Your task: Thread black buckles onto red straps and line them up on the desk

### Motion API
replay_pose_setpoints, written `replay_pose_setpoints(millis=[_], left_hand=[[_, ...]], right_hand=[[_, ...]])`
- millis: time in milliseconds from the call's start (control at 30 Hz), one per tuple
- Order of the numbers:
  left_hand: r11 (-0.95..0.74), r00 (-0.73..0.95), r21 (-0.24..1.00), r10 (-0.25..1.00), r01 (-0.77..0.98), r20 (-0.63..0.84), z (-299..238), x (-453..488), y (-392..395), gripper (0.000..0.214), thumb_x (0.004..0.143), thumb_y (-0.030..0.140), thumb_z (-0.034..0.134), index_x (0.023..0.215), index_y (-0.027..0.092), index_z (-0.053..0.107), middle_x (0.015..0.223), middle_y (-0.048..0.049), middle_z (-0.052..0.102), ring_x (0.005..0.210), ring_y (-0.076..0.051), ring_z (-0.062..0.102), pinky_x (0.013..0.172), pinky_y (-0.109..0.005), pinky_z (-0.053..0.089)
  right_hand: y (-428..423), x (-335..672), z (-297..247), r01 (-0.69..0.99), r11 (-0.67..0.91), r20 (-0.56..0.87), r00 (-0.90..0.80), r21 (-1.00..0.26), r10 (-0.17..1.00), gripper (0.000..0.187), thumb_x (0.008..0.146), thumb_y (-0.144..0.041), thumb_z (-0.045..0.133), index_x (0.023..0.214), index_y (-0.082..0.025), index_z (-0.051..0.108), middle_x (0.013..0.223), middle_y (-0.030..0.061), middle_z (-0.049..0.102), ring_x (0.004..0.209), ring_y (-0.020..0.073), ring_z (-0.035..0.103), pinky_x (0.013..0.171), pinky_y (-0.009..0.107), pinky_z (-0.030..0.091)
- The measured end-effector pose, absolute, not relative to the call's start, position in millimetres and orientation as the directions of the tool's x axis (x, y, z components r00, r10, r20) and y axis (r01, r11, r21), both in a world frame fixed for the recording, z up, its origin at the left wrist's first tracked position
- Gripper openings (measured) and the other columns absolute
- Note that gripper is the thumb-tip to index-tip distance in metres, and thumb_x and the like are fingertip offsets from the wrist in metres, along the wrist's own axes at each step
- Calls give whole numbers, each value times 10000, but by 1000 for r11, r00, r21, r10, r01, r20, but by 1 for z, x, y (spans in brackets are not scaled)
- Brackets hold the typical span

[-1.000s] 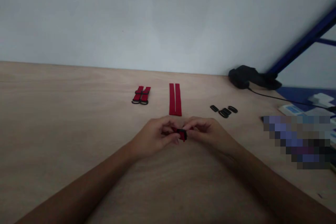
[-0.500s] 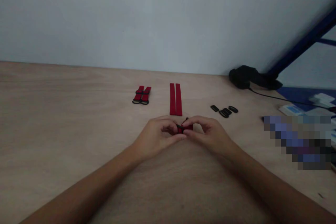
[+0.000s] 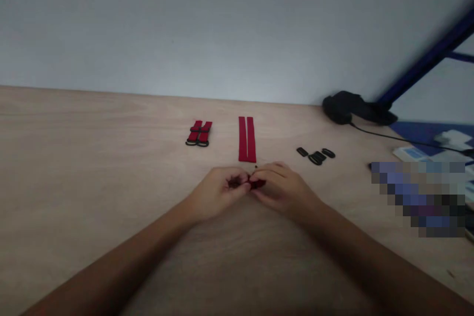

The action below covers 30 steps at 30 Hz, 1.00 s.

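My left hand (image 3: pixel 222 190) and my right hand (image 3: pixel 283 187) meet low over the table, both closed on a red strap (image 3: pixel 256 184). Only a short red piece shows between the fingertips; the rest of it is hidden. Just beyond my hands lie two flat red straps (image 3: pixel 251 140), side by side. Left of these are two folded red straps (image 3: pixel 194 133) fitted with black sliders and hooks. Several loose black buckles (image 3: pixel 315 159) lie to the right.
A black cap-like object (image 3: pixel 342 107) with a cable rests against the wall at the back right. Below it are a white and blue box (image 3: pixel 407 154) and a blurred-out patch. The wooden table (image 3: pixel 92 158) meets a pale wall.
My right hand has shifted slightly left and its fingers have curled further over the red strap. The black piece that showed between the fingers is now mostly covered.
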<state>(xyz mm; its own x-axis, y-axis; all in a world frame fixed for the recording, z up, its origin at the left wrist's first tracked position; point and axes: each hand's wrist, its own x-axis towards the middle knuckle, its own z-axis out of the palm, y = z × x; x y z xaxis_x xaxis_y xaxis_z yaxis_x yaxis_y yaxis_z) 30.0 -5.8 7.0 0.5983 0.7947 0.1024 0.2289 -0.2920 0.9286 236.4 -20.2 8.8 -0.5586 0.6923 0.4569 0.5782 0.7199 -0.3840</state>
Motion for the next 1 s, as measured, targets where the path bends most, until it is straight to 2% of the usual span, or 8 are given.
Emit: replay_pose_setpoints(millis=[167,333,467,533,633,733,867,1000], left_hand=[[-159,608,977,793,143,40,5,27,-4,203,877,324,559,824,133,606,775,-10,593,732,-140,532,673,-241,402],[-195,601,978,792,80,109,10,29,-5,160,893,277,555,833,136,603,816,-14,598,782,-138,541,720,-246,411],[-86,603,996,793,-21,82,9,32,-6,161,912,285,542,871,140,599,834,-14,607,788,-131,581,739,-253,449],[22,622,995,782,-101,46,6,33,-6,107,868,242,606,918,149,590,879,-16,624,809,-131,610,761,-265,472],[106,656,983,755,-151,19,-1,35,-5,314,752,134,713,1038,160,585,1016,-44,652,880,-145,636,820,-297,486],[61,647,992,762,-107,23,-2,36,-5,335,755,116,698,1075,155,605,995,-51,667,850,-139,634,804,-294,485],[-25,624,999,781,-32,39,2,34,-7,316,768,130,670,1080,153,626,891,-20,653,761,-110,594,731,-253,471],[-100,621,992,784,74,32,3,32,-7,327,773,146,657,1099,160,633,816,1,628,699,-98,553,673,-230,452]], right_hand=[[-17,242,7,534,737,493,-549,-415,675,181,827,-188,643,1006,-212,628,999,84,680,943,216,635,835,373,519],[-18,240,9,508,731,508,-526,-455,682,185,841,-249,656,1019,-218,615,1060,105,614,1010,236,585,852,391,510],[-19,238,11,493,620,410,-474,-610,780,55,855,-210,624,895,-210,587,1019,87,574,989,224,561,856,375,472],[-20,239,12,440,553,355,-456,-708,817,27,874,-211,588,864,-210,563,1016,74,552,973,208,551,848,356,457],[-21,239,13,332,450,287,-437,-829,853,84,904,-251,535,832,-210,527,1024,64,527,934,190,541,815,330,445],[-23,239,15,274,368,219,-452,-888,865,154,925,-300,495,805,-205,517,1051,69,513,951,198,536,820,337,436],[-23,238,17,265,363,206,-475,-893,856,218,949,-296,433,775,-197,521,1070,86,504,1057,222,520,918,377,401],[-23,238,16,316,372,196,-472,-873,860,211,881,-213,516,677,-198,463,1087,92,495,1108,234,506,911,373,413]])
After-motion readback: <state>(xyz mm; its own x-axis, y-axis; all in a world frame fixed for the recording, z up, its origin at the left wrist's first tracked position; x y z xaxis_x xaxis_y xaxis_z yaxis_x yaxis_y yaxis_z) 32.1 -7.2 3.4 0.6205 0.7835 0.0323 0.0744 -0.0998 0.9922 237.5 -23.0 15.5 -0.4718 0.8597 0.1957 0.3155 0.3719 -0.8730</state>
